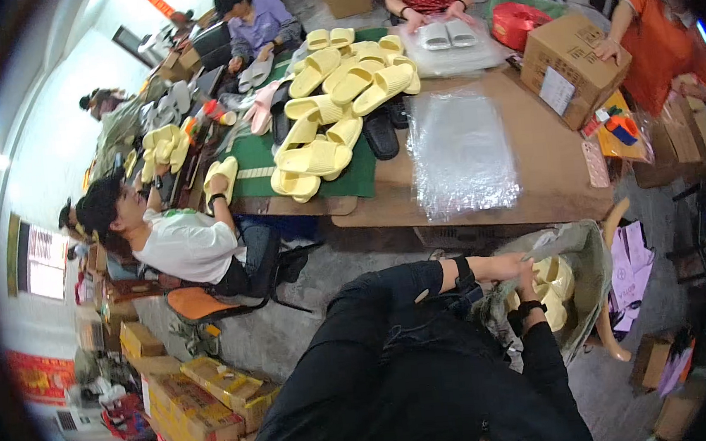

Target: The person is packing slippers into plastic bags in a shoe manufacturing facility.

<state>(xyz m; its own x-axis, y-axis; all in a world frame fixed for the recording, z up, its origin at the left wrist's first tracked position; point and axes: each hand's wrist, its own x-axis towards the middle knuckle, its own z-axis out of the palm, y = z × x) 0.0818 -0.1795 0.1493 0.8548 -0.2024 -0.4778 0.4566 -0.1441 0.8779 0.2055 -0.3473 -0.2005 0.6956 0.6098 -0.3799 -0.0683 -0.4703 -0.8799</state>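
A grey-green woven sack stands with its mouth open at the near side of the table, on the right. Pale yellow slippers lie inside it. At the left part of its rim, my left hand is closed on the sack's edge. Right beside it, almost touching, my right hand also grips the rim, with its fingertips partly hidden. Dark bands circle both my wrists.
The brown table carries a pile of yellow slippers, clear plastic bags and a cardboard box. A co-worker in white sits at left; others work around the table. Taped cartons stand on the floor.
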